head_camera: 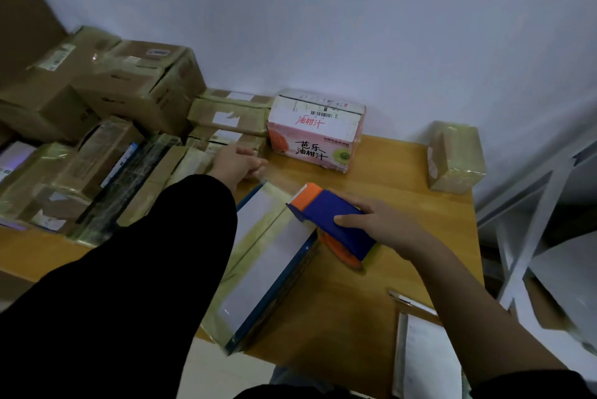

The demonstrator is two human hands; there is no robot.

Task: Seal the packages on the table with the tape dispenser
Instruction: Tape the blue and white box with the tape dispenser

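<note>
Nearest to me, at five o'clock, a pale sheet of paper (426, 360) lies on the wooden table (355, 301) by its front edge. Just past it, near the middle of my view, a long flat box (271, 253) with a white top and a blue side lies on a slant, one end at six o'clock overhanging the table edge and the other pointing to twelve. My right hand (374, 224) comes in from four o'clock and grips the blue and orange tape dispenser (332, 221), thumb on its near side and fingers wrapped over the top; the dispenser sits against the box's far right edge, orange nose pointing to eleven o'clock. My left hand (235, 163), in a black sleeve, reaches toward eleven o'clock beyond the flat box, fingers loose and holding nothing; I cannot tell whether they touch the taped boxes there. Farther off, a heap of brown taped boxes (97, 124) fills nine to eleven o'clock. A pink juice carton (315, 130) stands at twelve against the wall, and a small taped box (455, 156) stands well apart at two o'clock.
</note>
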